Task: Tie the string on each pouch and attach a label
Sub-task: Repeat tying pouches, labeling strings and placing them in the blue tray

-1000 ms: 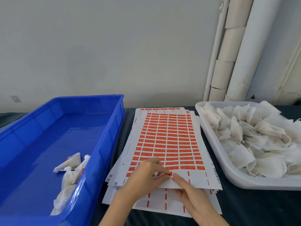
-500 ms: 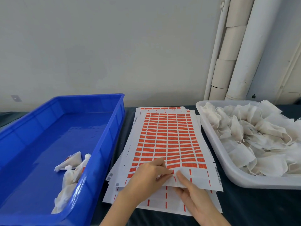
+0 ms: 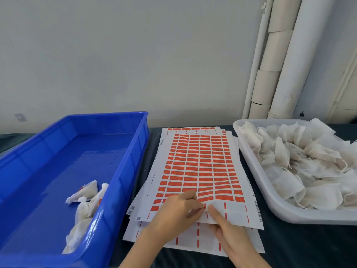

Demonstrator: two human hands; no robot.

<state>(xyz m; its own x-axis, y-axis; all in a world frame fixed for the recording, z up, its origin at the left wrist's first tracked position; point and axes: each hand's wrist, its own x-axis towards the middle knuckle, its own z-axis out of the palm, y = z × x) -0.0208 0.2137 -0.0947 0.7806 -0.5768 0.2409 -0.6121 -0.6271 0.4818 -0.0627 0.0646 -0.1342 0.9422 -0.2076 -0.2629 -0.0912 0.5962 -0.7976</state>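
A stack of white sheets carrying rows of orange-red labels [image 3: 199,167] lies in the middle of the dark table. My left hand [image 3: 177,211] rests on the near end of the top sheet, its thumb and fingertips pinching a label at the sheet's bottom row. My right hand [image 3: 229,235] holds the near edge of that sheet from below, its thumb on top, and the edge is bent up. A few finished white pouches [image 3: 85,198] lie in the blue bin [image 3: 123,171] on the left. Several loose white pouches [image 3: 301,161] fill the white tray [image 3: 258,190] on the right.
A grey wall rises behind the table, with white pipes [image 3: 280,60] at the back right. The blue bin and the white tray flank the label sheets closely on either side. Dark tabletop [image 3: 309,246] shows at the near right.
Both hands stay at the near edge of the top sheet. The left fingertips have closed tighter on the label, and the sheet's edge has lifted slightly.
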